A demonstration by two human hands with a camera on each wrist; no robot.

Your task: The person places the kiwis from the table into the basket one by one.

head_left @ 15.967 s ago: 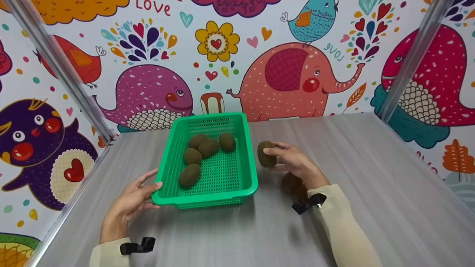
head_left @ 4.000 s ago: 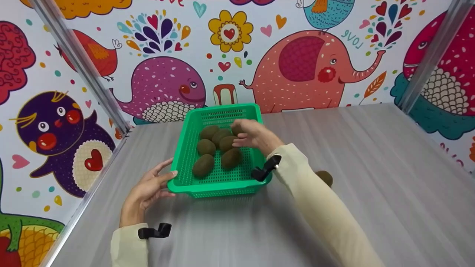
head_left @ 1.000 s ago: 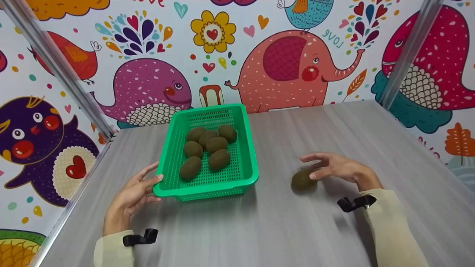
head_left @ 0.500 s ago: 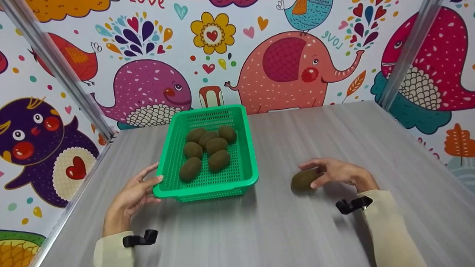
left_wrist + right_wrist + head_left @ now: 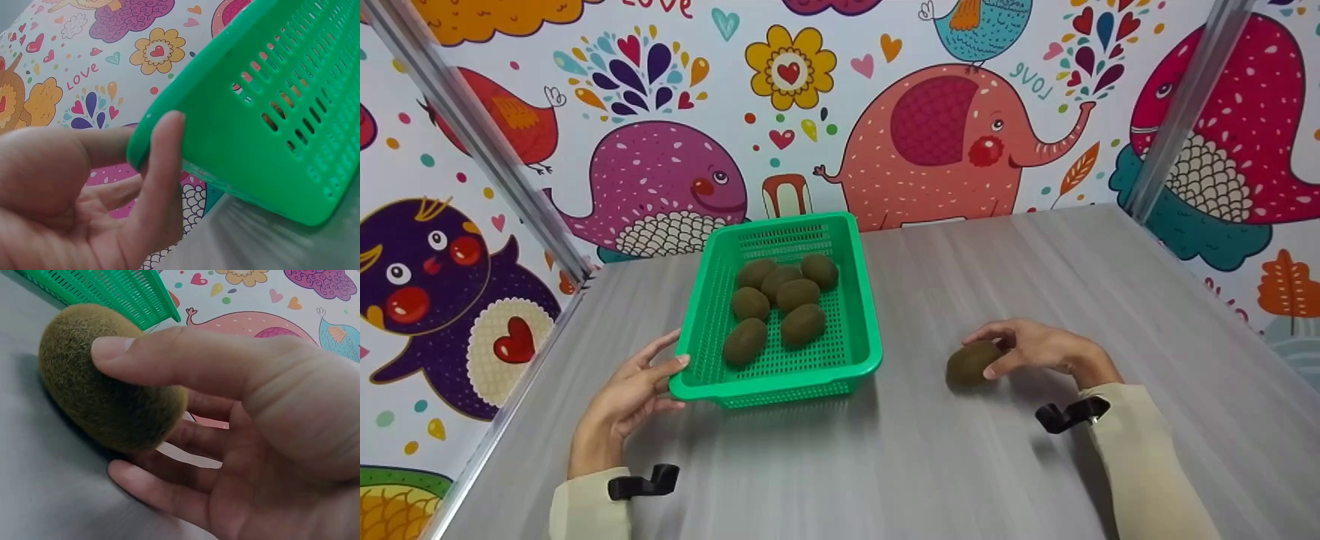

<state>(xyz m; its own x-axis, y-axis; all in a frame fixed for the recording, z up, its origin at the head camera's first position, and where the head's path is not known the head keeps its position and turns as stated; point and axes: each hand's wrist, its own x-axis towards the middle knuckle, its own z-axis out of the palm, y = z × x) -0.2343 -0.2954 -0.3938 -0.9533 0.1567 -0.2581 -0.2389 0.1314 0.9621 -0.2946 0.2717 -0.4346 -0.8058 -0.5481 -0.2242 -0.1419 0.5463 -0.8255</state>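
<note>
My right hand (image 5: 1042, 349) grips a brown, fuzzy kiwi (image 5: 969, 367) on the table, right of the basket. In the right wrist view the thumb lies across the top of the kiwi (image 5: 73, 371), with the other fingers around its far side and underneath. A green plastic basket (image 5: 780, 385) with slotted walls holds several kiwis (image 5: 746, 342), mostly grouped toward its left and back. At its front left corner my left hand (image 5: 619, 397) pinches the rim. The left wrist view shows the thumb on the inner face of the basket (image 5: 236, 146), with fingers behind the rim.
The grey wood-grain table (image 5: 930, 465) ends at a back wall (image 5: 840, 45) printed with cartoon animals. Metal posts (image 5: 480, 135) stand at the back corners. Each sleeve carries a black wrist mount (image 5: 645, 484).
More kiwis lie in the basket than 16 seconds ago. After reaching into the basket, my right hand moved right and closed on the kiwi, which shifted slightly left. My left hand stays on the rim.
</note>
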